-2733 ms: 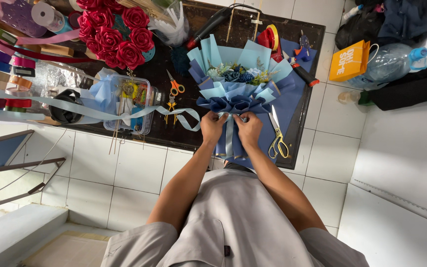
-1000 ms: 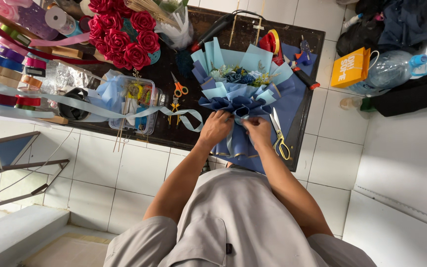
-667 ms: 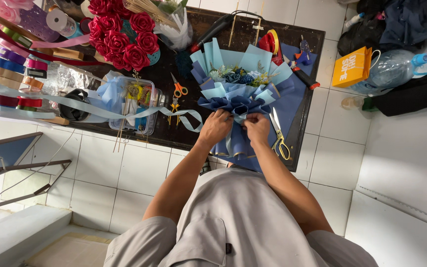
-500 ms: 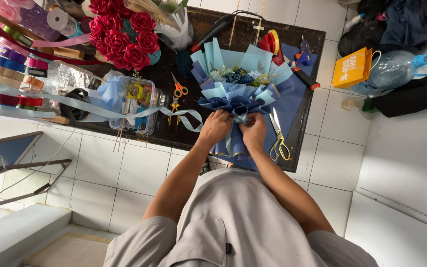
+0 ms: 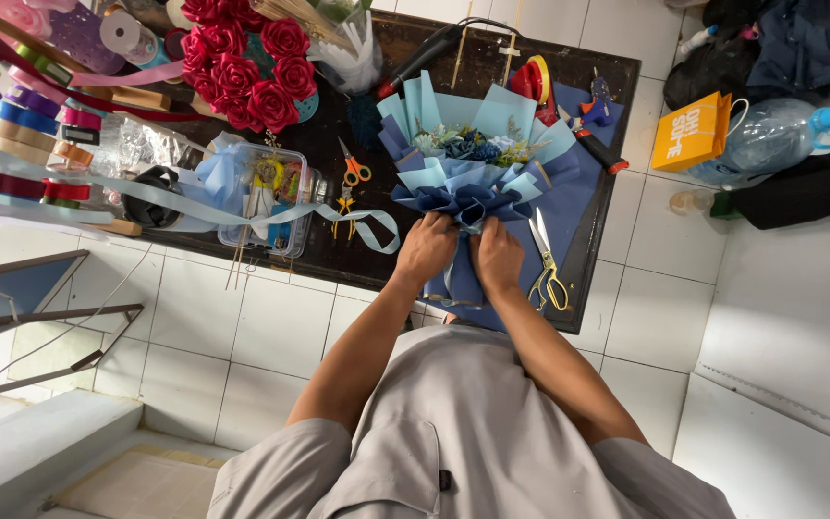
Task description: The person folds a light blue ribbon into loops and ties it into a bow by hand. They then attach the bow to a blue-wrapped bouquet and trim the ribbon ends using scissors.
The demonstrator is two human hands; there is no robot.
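Bouquet [image 5: 473, 168], wrapped in light and dark blue paper, is lying on the dark desk [image 5: 338, 255] with its flowers pointing away from the person and its stem end reaching the near edge. The left hand [image 5: 427, 248] is clenching around the gathered neck of the wrapping from one side, and the right hand [image 5: 498, 257] is grasping it from the other, the two hands sitting just beside each other. A blue sheet [image 5: 583, 207] is spreading under the bouquet and hanging over the desk's near edge. Yellow-handled scissors [image 5: 547, 269] are lying on that sheet just right of the right hand, close to the desk's right edge. Left of the bouquet, small orange scissors [image 5: 353, 171] are resting near a pale blue ribbon [image 5: 357, 219] that is curling across the desk from the left. A clear plastic box [image 5: 266, 197] is sitting near the front edge, and red roses [image 5: 242, 62] are standing at the far side beside ribbon spools [image 5: 12, 125] that are crowding the left end. The desk is standing on a white tiled floor [image 5: 271, 336], which is lying open in front of it and to the right, where an orange bag [image 5: 692, 130] and a plastic water bottle [image 5: 770, 139] are resting.
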